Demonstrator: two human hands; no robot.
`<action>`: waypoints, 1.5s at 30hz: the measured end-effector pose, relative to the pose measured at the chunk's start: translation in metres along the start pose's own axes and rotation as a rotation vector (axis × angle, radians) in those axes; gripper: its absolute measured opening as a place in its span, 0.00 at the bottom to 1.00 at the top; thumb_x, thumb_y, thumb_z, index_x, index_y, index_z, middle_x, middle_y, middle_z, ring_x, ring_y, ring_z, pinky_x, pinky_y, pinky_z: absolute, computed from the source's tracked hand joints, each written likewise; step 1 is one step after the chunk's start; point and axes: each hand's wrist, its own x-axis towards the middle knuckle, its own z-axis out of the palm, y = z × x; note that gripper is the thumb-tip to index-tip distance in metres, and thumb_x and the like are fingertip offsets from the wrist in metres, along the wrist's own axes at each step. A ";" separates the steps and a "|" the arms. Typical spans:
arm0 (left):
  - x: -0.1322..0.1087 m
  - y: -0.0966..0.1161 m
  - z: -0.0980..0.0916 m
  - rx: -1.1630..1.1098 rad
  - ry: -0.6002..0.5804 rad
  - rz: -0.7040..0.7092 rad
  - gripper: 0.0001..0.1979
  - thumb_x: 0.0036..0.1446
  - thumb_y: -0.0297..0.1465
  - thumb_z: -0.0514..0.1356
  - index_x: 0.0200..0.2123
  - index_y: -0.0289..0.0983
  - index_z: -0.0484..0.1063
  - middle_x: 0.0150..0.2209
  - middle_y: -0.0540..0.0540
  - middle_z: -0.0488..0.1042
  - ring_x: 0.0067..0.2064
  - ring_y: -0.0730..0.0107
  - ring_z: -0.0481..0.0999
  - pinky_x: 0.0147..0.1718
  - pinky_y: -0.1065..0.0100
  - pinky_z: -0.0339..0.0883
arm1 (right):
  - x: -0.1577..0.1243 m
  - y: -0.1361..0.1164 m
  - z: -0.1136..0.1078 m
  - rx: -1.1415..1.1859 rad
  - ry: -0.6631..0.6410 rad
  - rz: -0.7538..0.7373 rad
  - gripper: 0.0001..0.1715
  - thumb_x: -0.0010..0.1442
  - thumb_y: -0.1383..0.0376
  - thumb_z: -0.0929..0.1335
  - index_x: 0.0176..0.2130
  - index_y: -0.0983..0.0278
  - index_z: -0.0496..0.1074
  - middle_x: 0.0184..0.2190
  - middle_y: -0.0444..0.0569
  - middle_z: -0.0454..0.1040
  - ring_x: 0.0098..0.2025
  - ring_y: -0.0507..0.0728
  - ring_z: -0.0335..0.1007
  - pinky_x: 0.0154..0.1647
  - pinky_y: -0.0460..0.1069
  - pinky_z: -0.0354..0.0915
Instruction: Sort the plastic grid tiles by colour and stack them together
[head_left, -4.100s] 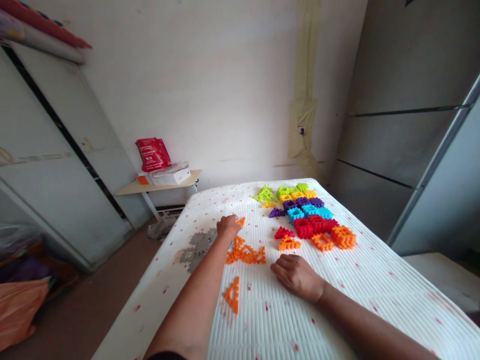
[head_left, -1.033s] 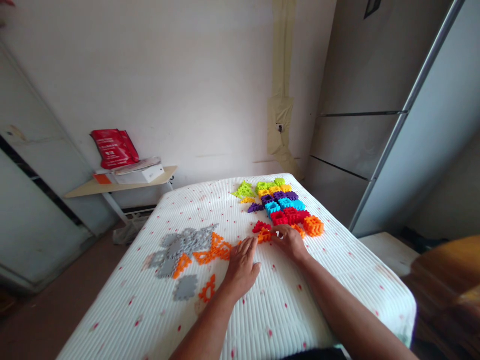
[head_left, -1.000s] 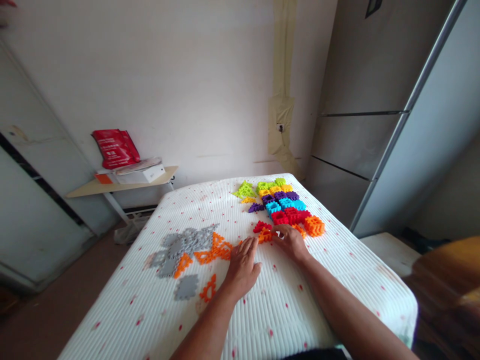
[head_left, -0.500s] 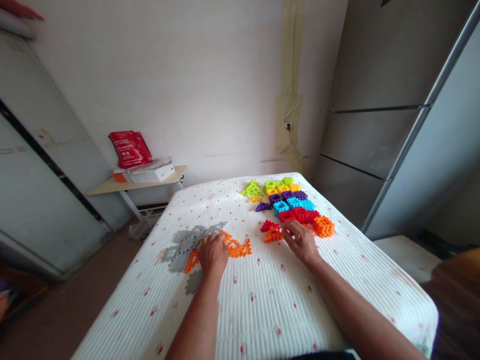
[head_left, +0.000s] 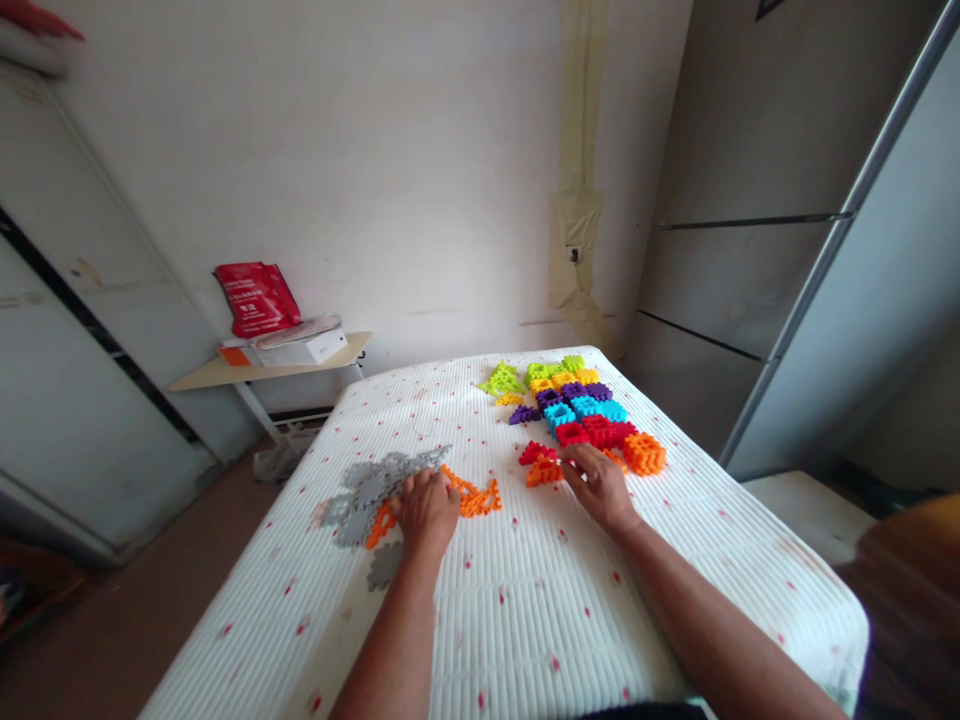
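Observation:
My left hand [head_left: 429, 508] is lowered over the flat orange interlocking pieces [head_left: 480, 498], fingers curled down onto them. Its fingertips are partly hidden, and more orange [head_left: 381, 525] shows on its other side. Flat grey interlocking pieces [head_left: 371, 488] lie just beyond and left of that hand. Over on the right, my right hand [head_left: 600, 488] has its fingers bent and closed around part of an orange block that it mostly covers. Beside its fingertips sit an orange piece [head_left: 544, 472] and a red piece [head_left: 537, 453].
Colour-sorted rows of cube blocks run back from the right hand: orange [head_left: 645, 454], red [head_left: 598, 432], blue [head_left: 585, 408], purple [head_left: 586, 392], yellow [head_left: 564, 379], green [head_left: 547, 371]. Flat green pieces [head_left: 502, 379] lie left of them. A refrigerator [head_left: 720, 270] stands right; a side table [head_left: 300, 366] stands left.
The view has shifted slightly. My left hand has moved a little over the orange pieces, and my right hand stays almost where it was.

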 end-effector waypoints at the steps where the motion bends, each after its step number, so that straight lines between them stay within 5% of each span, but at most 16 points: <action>1: 0.000 0.000 0.000 -0.005 0.000 0.001 0.10 0.53 0.32 0.52 0.33 0.40 0.73 0.45 0.42 0.72 0.49 0.55 0.66 0.42 0.53 0.58 | 0.000 0.000 0.000 0.002 0.001 -0.003 0.09 0.60 0.66 0.60 0.34 0.63 0.70 0.32 0.50 0.74 0.34 0.54 0.71 0.36 0.47 0.65; 14: 0.004 -0.004 0.001 -0.011 0.075 0.048 0.09 0.53 0.26 0.53 0.29 0.41 0.73 0.34 0.46 0.76 0.42 0.58 0.71 0.39 0.60 0.60 | 0.001 -0.003 -0.001 -0.025 0.003 -0.001 0.10 0.60 0.67 0.60 0.32 0.63 0.70 0.29 0.49 0.73 0.31 0.53 0.69 0.32 0.46 0.63; 21: 0.004 -0.005 0.003 -0.259 0.256 0.063 0.23 0.55 0.28 0.52 0.55 0.40 0.63 0.35 0.46 0.75 0.39 0.63 0.72 0.41 0.65 0.63 | 0.001 -0.005 -0.002 -0.046 0.001 -0.018 0.11 0.61 0.66 0.60 0.33 0.63 0.69 0.29 0.49 0.73 0.31 0.53 0.70 0.32 0.46 0.63; 26: 0.002 -0.002 0.007 -0.415 0.290 0.071 0.14 0.53 0.29 0.52 0.42 0.38 0.73 0.34 0.44 0.75 0.39 0.63 0.72 0.43 0.64 0.64 | 0.001 -0.014 -0.001 -0.015 -0.028 -0.071 0.11 0.62 0.67 0.59 0.33 0.63 0.69 0.28 0.49 0.72 0.30 0.53 0.68 0.31 0.46 0.63; 28: 0.000 0.001 0.006 -0.491 0.306 0.067 0.16 0.53 0.30 0.53 0.44 0.37 0.72 0.33 0.45 0.75 0.39 0.64 0.72 0.42 0.64 0.64 | 0.000 -0.018 -0.001 -0.009 -0.038 -0.093 0.12 0.62 0.67 0.58 0.33 0.63 0.69 0.28 0.49 0.72 0.30 0.53 0.68 0.31 0.46 0.63; 32: -0.002 0.003 0.004 -0.603 0.288 0.115 0.23 0.54 0.31 0.51 0.54 0.38 0.66 0.32 0.47 0.74 0.37 0.67 0.72 0.41 0.66 0.65 | -0.001 -0.023 0.000 0.002 -0.061 -0.138 0.12 0.62 0.67 0.58 0.32 0.63 0.68 0.29 0.50 0.72 0.31 0.53 0.68 0.32 0.46 0.63; 38: -0.001 0.002 0.009 -0.647 0.252 0.204 0.18 0.56 0.30 0.49 0.45 0.39 0.74 0.37 0.45 0.75 0.41 0.64 0.71 0.43 0.63 0.65 | -0.002 -0.026 0.001 0.014 -0.078 -0.186 0.11 0.62 0.67 0.58 0.32 0.62 0.67 0.28 0.50 0.71 0.30 0.52 0.67 0.31 0.46 0.63; 45: -0.003 0.005 0.004 -0.665 0.198 0.245 0.21 0.56 0.30 0.48 0.51 0.41 0.71 0.34 0.46 0.74 0.39 0.65 0.69 0.43 0.63 0.64 | -0.002 -0.025 0.002 0.024 -0.048 -0.226 0.09 0.61 0.69 0.59 0.32 0.62 0.66 0.28 0.49 0.70 0.29 0.52 0.66 0.30 0.45 0.62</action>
